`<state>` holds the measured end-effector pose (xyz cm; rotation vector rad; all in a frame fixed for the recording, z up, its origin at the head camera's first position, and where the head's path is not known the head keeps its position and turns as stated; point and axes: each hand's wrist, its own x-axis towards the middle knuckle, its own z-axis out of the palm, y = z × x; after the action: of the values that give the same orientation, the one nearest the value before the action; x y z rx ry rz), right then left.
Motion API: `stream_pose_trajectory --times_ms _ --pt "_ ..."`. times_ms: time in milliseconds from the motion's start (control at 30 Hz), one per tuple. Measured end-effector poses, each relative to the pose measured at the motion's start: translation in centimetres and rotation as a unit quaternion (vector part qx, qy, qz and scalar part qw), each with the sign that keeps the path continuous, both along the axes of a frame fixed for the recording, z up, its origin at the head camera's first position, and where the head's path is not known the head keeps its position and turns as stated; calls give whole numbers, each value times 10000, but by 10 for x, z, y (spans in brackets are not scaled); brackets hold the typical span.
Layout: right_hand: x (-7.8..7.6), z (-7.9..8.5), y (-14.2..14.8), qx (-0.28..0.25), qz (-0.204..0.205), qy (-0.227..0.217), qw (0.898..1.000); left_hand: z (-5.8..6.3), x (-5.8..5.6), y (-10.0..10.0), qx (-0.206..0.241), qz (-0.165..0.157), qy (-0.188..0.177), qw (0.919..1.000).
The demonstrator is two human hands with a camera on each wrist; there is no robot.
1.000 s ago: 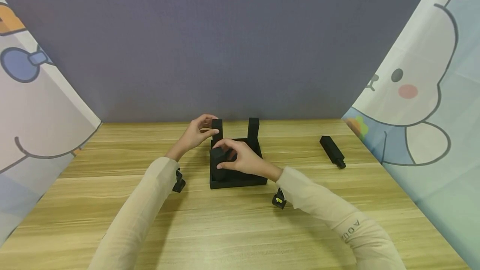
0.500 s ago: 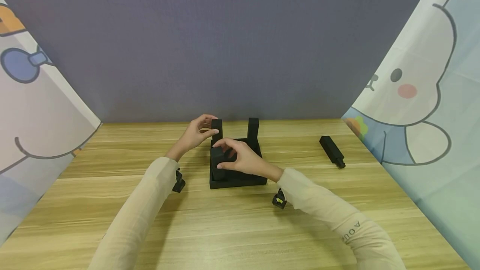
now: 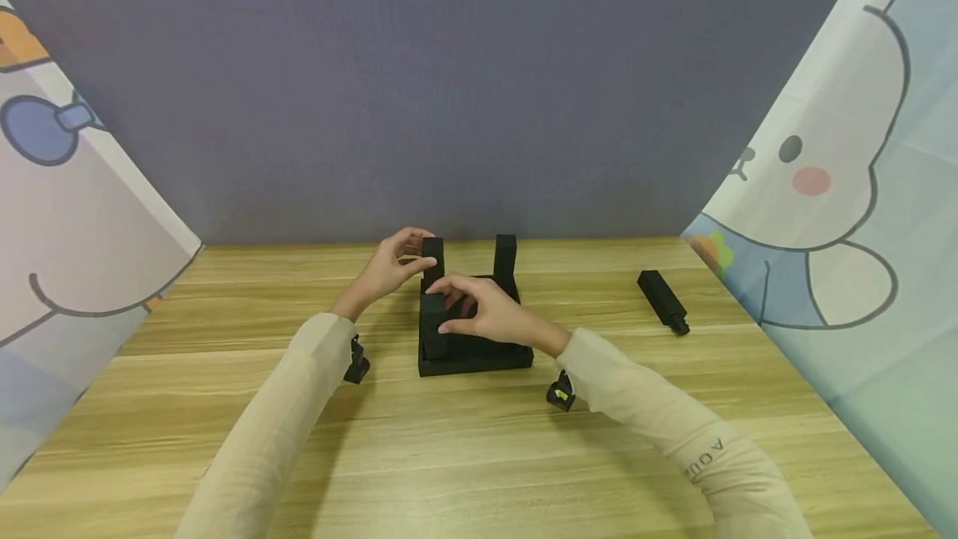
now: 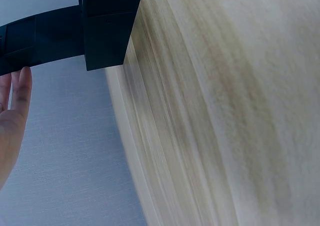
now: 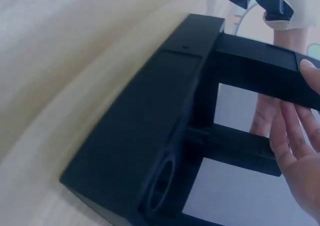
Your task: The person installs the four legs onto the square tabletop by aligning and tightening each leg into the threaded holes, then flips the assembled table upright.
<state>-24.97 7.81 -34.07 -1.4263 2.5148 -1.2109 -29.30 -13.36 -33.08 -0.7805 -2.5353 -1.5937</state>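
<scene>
A black square frame (image 3: pixel 479 367) lies on the table with black rectangular posts rising from three of its corners. My right hand (image 3: pixel 490 310) grips the near-left post (image 3: pixel 434 335), thumb on one side and fingers on the other. In the right wrist view, the thumb presses that post (image 5: pixel 257 65) near its end, and a round hole (image 5: pixel 162 183) shows at another corner of the frame. My left hand (image 3: pixel 383 269) pinches the far-left post (image 3: pixel 433 250) near its top; the left wrist view shows fingertips (image 4: pixel 24 78) against this post (image 4: pixel 47 35).
At the far right stands the third post (image 3: pixel 505 256), untouched. A loose black post (image 3: pixel 662 299) with a narrower, stepped end lies on the wooden table (image 3: pixel 449 456) to the right. A grey panel (image 3: pixel 449 106) rises behind the table, with cartoon-printed sheets (image 3: pixel 831 190) at both sides.
The near-left post has turned slightly and stands straighter in my right hand. That hand has shifted a little to the right; the left hand stays put.
</scene>
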Motion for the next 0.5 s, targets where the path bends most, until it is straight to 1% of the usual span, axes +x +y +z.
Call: stream_pose_trajectory --times_ms 200,367,500 --pt "6 -5 0 -202 -210 102 9995 1 1 0 -36 -15 1 10000" --pt "6 -5 -1 -255 -195 129 9994 1 0 0 -38 -5 -28 10000" --pt "5 -3 -1 -151 -118 104 9998 0 -1 0 -48 -3 -36 10000"
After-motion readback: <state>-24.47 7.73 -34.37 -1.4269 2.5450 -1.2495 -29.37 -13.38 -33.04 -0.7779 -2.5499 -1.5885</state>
